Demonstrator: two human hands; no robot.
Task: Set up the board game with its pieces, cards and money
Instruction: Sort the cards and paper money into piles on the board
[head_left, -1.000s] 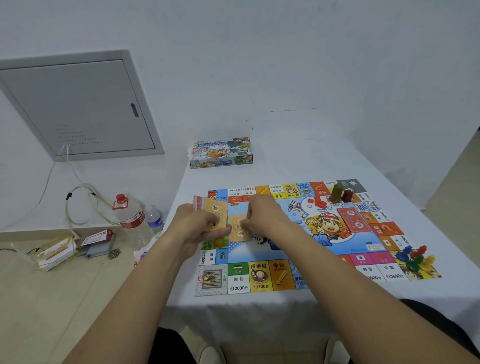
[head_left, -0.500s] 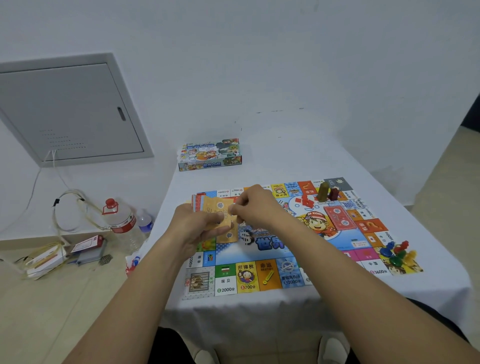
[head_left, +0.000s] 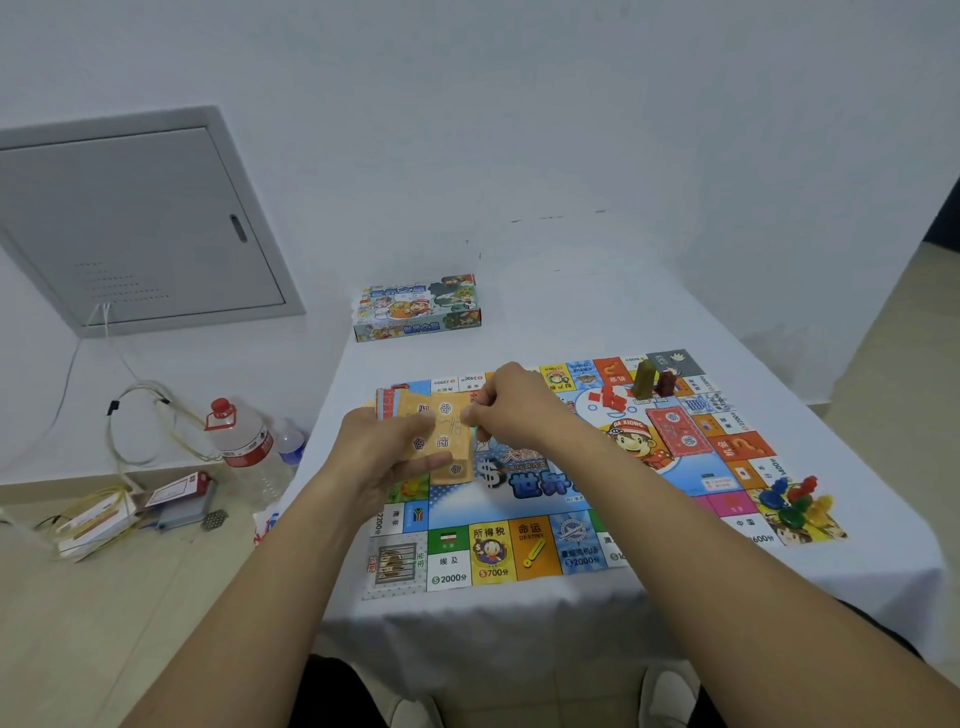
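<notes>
Over the board's (head_left: 571, 519) left edge, the left hand (head_left: 384, 457) clamps a thin, floppy wad of play money (head_left: 441, 436) while the right hand (head_left: 519, 410) pinches its top note by the edge.

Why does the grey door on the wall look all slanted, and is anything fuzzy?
Head view: the wide-angle lens tilts the grey wall panel near the edge; light is soft and even, with no glare on the board; the right hand and paper money look slightly blurred.
</notes>
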